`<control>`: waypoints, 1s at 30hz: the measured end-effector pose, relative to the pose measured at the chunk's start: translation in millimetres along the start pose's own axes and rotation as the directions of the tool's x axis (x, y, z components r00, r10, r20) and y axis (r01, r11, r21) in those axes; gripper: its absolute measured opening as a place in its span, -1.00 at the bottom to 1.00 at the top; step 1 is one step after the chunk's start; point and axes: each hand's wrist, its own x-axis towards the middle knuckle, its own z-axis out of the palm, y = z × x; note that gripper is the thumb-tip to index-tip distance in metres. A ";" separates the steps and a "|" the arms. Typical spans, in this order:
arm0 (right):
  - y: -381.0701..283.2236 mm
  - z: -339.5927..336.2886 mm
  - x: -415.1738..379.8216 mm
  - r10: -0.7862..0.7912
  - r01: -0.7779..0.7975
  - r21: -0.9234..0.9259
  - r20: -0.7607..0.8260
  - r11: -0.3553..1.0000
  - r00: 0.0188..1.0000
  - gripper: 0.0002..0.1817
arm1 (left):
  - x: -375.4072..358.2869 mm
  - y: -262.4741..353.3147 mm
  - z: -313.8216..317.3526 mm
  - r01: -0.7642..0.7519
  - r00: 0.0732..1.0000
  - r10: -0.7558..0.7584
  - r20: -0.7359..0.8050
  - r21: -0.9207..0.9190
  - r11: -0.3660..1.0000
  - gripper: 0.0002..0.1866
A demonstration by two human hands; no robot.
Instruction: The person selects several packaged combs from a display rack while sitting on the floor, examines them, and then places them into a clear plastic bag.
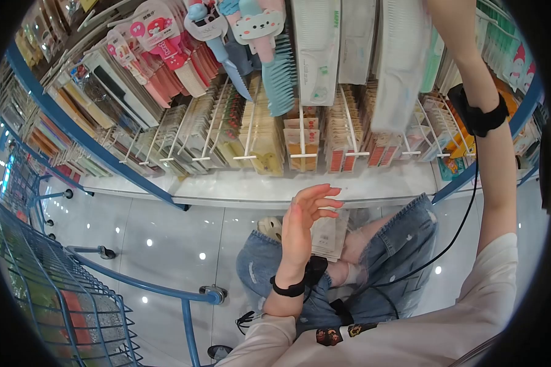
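Note:
My left hand (311,214) is raised over my lap, its fingers spread and slightly curved, with nothing in them. Just behind it, between my legs, are some flat whitish packets (328,237), partly covered by the hand. My right arm stretches up to the hanging goods at the upper right. Only the back part of my right hand (456,30) shows; its fingers lie beyond the top edge. Nearest to it hangs a long comb in a clear pack (401,67). Further left are another packed white comb (317,52) and a blue wide-toothed comb (280,73).
Several wire hooks (245,157) with small carded packs jut out above the white bottom shelf (245,192). A blue rack post (98,134) slants at left. A wire basket cart (61,306) on wheels stands left. A black cable (465,220) runs from my right wristband.

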 end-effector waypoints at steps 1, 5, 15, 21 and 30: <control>0.4 1.8 -0.3 -0.037 0.037 -0.025 -0.008 0.999 0.999 -0.90 | -0.4 0.8 0.0 -0.004 1.000 0.004 -0.008 0.022 1.000 -0.41; 47.8 12.6 -4.2 0.056 -0.030 0.161 -0.160 0.986 0.986 -0.86 | -1.3 6.2 0.9 -0.011 0.999 0.013 -0.031 0.058 0.998 -0.36; 18.5 23.2 -13.8 -0.172 0.164 -0.071 -0.128 0.984 0.977 -0.90 | -1.8 9.2 -1.4 0.008 1.000 -0.008 -0.023 0.038 0.999 -0.41; 39.0 42.4 -16.6 -0.232 0.280 0.140 -0.286 0.950 0.930 -0.81 | -3.9 11.9 -3.2 0.011 1.000 -0.011 0.029 0.013 1.000 -0.40; 52.7 36.2 -3.9 -0.524 0.399 -0.488 -0.148 0.776 0.839 -0.64 | -6.6 16.0 -3.5 -0.012 0.999 0.012 0.044 0.014 1.000 -0.41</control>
